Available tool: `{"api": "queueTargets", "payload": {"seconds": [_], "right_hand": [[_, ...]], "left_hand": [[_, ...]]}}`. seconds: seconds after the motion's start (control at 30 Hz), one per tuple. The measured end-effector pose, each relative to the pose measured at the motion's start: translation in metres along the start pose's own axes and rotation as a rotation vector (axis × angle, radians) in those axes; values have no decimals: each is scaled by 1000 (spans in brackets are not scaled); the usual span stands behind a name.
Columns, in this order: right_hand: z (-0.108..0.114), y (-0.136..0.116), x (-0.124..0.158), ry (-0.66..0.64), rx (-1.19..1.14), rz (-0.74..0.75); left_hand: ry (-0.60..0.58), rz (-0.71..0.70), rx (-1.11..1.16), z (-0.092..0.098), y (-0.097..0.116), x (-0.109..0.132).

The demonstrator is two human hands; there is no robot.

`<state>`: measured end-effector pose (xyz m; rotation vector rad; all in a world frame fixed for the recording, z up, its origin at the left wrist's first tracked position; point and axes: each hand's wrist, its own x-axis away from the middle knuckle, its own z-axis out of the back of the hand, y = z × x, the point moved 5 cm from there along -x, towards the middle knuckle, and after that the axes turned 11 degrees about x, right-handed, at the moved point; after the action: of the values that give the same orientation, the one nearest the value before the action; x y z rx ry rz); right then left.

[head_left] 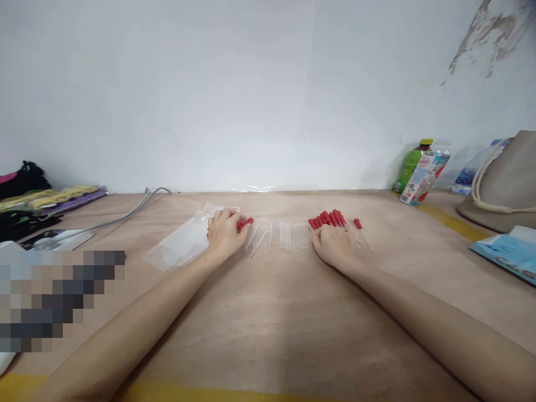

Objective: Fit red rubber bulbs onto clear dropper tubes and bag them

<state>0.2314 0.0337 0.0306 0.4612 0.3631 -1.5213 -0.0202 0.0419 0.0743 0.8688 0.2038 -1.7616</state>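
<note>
Both my arms reach out over a wooden table (268, 324). My left hand (224, 233) is curled round a bunch of clear droppers with red bulbs (244, 224), right beside a clear plastic bag (180, 244) lying flat. My right hand (335, 244) rests flat on another group of red-bulbed droppers (329, 218), fingers stretched over them. Between the hands lies a row of clear dropper tubes (281, 235). One dropper (360, 229) lies apart, just right of my right hand.
Bottles in plastic wrap (421, 170) stand at the back right by the wall, with a beige bag (505, 184) and a blue tissue pack (508, 252) beside them. At the left lie a grey cable (121, 218), yellow and purple items (50, 198) and dark cloth.
</note>
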Motion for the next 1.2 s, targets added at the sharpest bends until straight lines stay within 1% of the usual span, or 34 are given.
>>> {"api": "queueTargets", "payload": {"seconds": [0.1,0.2,0.3,0.4,0.53,0.67,0.8,0.9,0.97,1.0,1.03,1.1,1.17,1.2], "right_hand": [[1,0,6,141,-84,-29],[3,-5,12,253,-132,-6],[6,-10,15,287,-147,57],[9,-12,16,297,-151,81],[11,-13,16,305,-154,92],[11,-14,16,317,-152,97],[11,-15,16,310,-150,106],[9,-14,15,297,-157,108],[5,-14,14,275,-181,117],[3,-13,14,261,-205,130],[1,-14,13,248,-238,147],[-2,-14,13,236,-324,193],[-2,-15,13,257,-394,238],[-1,-15,14,275,-416,262]], "left_hand": [[-99,22,-33,-1,-7,-14],[-233,30,-91,-11,-8,-28],[-338,41,-219,-25,-6,-38],[-397,57,-342,-36,-5,-45],[-425,81,-380,-46,-7,-48],[-425,100,-387,-50,-10,-48],[-390,117,-357,-46,-9,-50],[-336,157,-240,-37,-9,-50],[-273,136,-93,-29,-4,-45],[-234,93,-17,-24,1,-40],[-201,14,58,-18,8,-33],[-177,-129,175,-10,23,-13],[-230,-250,234,-6,38,12],[-291,-310,242,-7,45,24]]}}
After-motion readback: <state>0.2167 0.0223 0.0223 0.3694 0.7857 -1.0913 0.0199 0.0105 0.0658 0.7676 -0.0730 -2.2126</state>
